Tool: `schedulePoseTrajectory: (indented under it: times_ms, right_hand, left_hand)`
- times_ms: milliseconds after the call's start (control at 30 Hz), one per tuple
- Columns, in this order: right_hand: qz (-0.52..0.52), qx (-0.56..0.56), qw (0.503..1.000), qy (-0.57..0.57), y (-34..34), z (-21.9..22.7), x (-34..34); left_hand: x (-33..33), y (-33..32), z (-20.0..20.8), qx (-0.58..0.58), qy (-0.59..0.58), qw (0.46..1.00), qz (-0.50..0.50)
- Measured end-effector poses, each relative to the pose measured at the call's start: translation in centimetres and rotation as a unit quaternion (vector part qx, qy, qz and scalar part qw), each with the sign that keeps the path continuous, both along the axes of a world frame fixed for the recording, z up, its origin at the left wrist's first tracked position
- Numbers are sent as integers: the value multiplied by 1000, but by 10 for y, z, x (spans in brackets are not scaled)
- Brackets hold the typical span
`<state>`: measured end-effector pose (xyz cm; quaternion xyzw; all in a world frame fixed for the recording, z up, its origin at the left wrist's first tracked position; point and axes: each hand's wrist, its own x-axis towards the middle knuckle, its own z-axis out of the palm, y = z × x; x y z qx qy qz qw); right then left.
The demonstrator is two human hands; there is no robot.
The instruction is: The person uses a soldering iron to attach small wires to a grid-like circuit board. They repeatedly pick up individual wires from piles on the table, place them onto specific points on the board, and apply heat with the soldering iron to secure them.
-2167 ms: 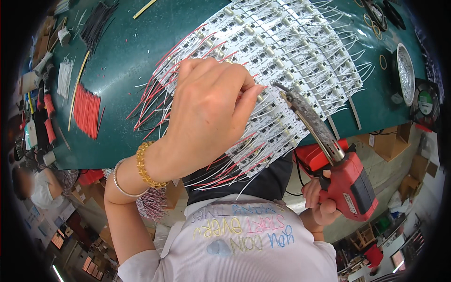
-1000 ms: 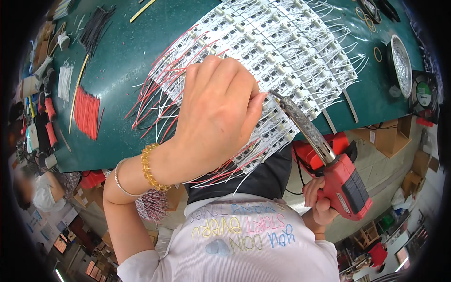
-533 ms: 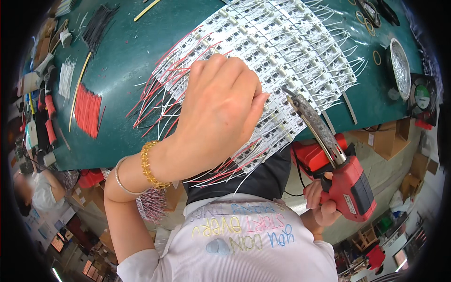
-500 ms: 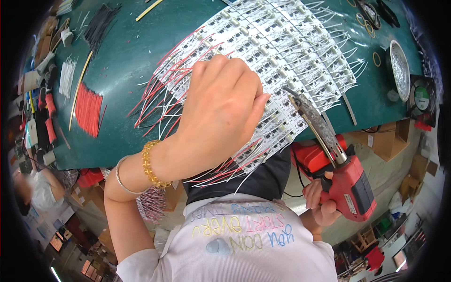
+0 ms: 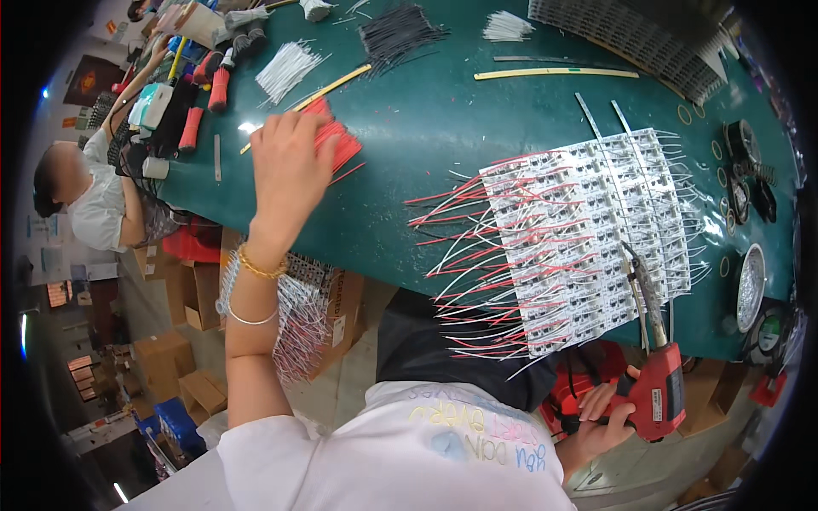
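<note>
At the left hand (image 5: 291, 166) lie the red wires (image 5: 342, 143).

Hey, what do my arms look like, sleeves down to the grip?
The left arm shows a short white sleeve, a thin silvery bangle and, at the wrist, a yellow beaded bracelet. Left grip and right grip are gloveless.
</note>
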<state>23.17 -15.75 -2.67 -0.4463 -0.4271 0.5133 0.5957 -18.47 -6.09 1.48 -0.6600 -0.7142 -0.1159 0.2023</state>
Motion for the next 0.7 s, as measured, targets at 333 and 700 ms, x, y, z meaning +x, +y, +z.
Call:
schedulePoseTrajectory:
  times_ms: [333, 700]
  right_hand:
    - [36, 28, 999, 2, 1, 2, -4]
    - [-31, -4, 999, 30, -1, -1, -12]
  left_hand:
    - [-27, -6, -16, -50, -31, 998, -15]
    - [-31, -2, -21, 51, -33, 998, -26]
